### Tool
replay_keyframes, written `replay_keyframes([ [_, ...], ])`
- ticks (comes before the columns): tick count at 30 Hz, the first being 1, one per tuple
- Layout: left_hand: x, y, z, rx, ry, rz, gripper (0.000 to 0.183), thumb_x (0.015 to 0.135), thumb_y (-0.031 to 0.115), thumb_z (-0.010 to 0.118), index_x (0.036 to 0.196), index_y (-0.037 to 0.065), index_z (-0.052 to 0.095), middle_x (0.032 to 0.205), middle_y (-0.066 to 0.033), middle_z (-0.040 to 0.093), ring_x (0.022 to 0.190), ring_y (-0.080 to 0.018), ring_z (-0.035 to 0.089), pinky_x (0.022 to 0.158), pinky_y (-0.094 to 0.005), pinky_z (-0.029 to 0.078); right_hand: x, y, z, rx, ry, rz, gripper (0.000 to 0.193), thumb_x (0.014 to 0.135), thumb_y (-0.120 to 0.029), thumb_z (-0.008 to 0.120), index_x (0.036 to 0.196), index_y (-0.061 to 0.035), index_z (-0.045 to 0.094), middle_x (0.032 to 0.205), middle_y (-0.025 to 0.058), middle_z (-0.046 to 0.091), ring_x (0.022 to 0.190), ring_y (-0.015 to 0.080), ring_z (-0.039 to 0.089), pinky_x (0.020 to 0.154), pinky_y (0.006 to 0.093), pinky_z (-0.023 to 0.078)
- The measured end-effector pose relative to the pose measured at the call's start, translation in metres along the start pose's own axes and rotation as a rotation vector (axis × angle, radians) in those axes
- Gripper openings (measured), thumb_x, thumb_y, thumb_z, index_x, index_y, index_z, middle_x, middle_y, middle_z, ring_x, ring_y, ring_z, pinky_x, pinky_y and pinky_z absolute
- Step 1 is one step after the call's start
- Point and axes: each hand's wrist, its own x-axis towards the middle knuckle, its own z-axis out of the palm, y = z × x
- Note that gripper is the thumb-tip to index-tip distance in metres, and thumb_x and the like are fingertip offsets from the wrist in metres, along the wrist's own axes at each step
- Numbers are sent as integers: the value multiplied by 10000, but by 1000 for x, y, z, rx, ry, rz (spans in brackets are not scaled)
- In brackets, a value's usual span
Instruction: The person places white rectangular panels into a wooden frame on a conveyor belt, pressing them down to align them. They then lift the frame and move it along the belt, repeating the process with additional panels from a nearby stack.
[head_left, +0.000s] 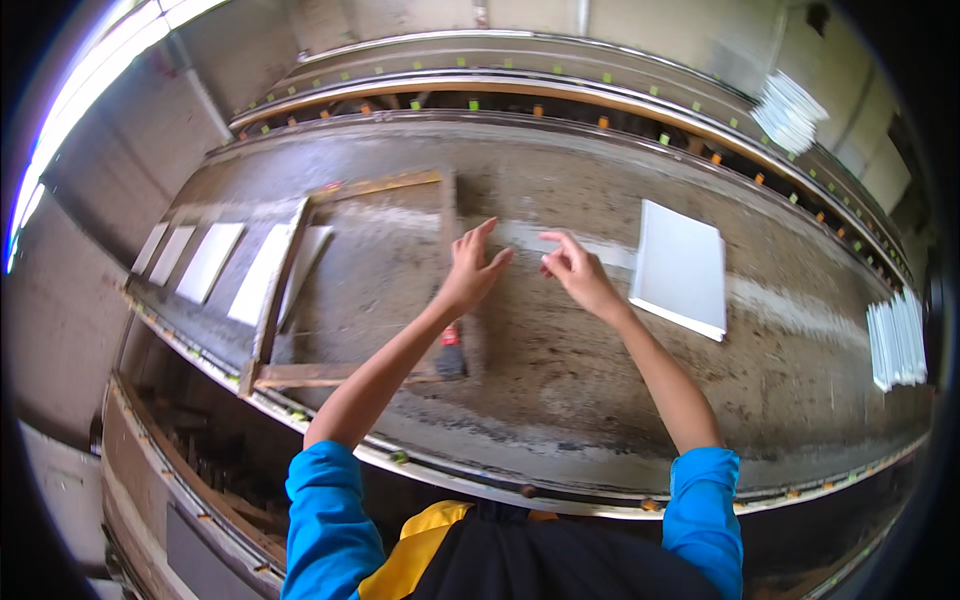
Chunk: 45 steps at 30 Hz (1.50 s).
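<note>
My left hand [474, 267] is raised above the table beside the right bar of a wooden frame [282, 280]. Its fingers and thumb are spread, with nothing visible between them. A short gap away, my right hand [580, 275] hovers over the table with bent fingers held apart, and no object shows in it. Just right of that hand lies a stack of white sheets [682, 265]. A red and dark object [451, 352], its kind unclear, sits at the frame's near right corner, close to my left forearm.
Several white sheets [210, 262] lie in a row on the left of the long, stained table [560, 400]. More white stacks stand at the right end [896, 342] and on the far ledge [789, 112]. Rails with orange and green markers [538, 110] run along the table's edges.
</note>
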Motion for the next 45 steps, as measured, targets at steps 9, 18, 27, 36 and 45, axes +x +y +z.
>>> replay_keyframes([
  [9, -125, -198, -229, 699, 312, -502, 634, 781, 356, 580, 1266, 31, 331, 1275, -234, 313, 1196, -381, 252, 970, -490, 250, 88, 3, 169, -222, 128, 138, 756, 766, -462, 582, 1251, 32, 278, 1163, 301, 415, 1091, 377, 430, 909, 405, 362],
  [18, -118, -297, -257, 379, 105, -533, 665, 758, 279, 572, 1221, -102, 286, 1053, -375, 432, 958, -472, 477, 876, -458, 376, 114, 22, 198, -397, 286, 369, 835, 671, -300, 680, 1292, 7, 214, 1201, 287, 429, 1104, 385, 447, 920, 407, 361],
  [27, -108, -273, -257, 191, 169, -447, 587, 752, 191, 570, 1204, -70, 303, 1007, -360, 439, 944, -486, 467, 851, -459, 391, 81, 9, 182, -330, 372, 359, 708, 750, -218, 603, 1324, -85, 210, 1242, 228, 408, 1091, 296, 451, 901, 374, 363],
  [36, -89, -231, -210, 134, 120, -248, 600, 760, 182, 595, 1219, -40, 280, 1040, -346, 405, 923, -478, 475, 826, -460, 407, -15, -33, 139, -368, 572, 367, 675, 768, -212, 588, 1313, -90, 207, 1269, 249, 377, 1167, 338, 394, 949, 383, 311],
  [45, -88, -207, -166, 154, -57, -308, 629, 791, 245, 575, 1268, -12, 257, 1120, -315, 387, 1036, -438, 444, 884, -430, 383, -74, 0, 122, -354, 621, 469, 703, 760, -205, 603, 1324, -97, 196, 1276, 267, 364, 1185, 354, 374, 961, 380, 300],
])
